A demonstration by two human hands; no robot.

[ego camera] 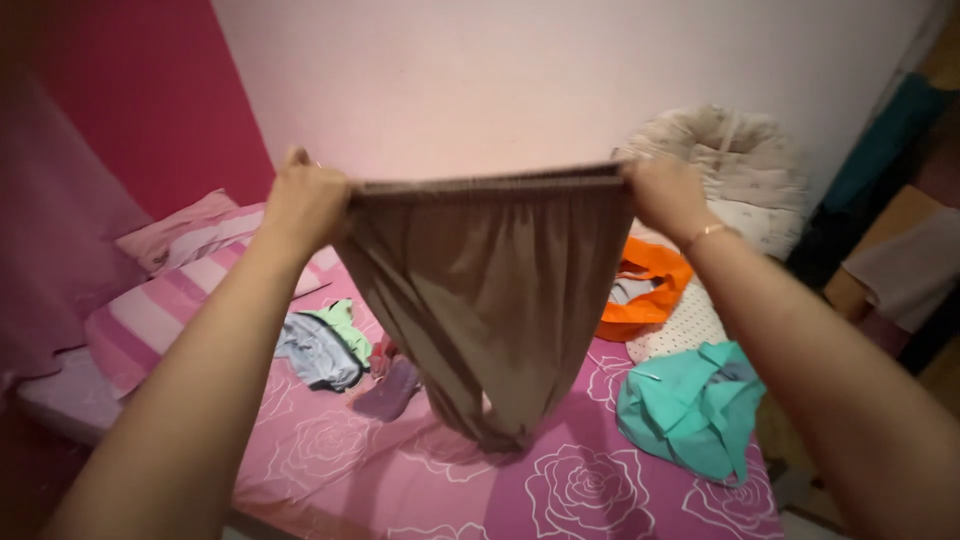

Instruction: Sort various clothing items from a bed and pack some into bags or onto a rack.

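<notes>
The brown trousers hang in the air above the bed — thin, soft fabric, plain in colour. The waistband is stretched out flat and level at the top, pulled taut from both ends. Below it the legs drop loosely together, narrowing downward — the lower ends bunch up on the pink sheet.

no packages, labels, signs or screens.

- One view only, from the person's head, facing forward and slightly down along both outstretched arms.
- Close range: the left hand and right hand sit mid-frame.
- Beyond them lie the bed and the pale wall.
</notes>
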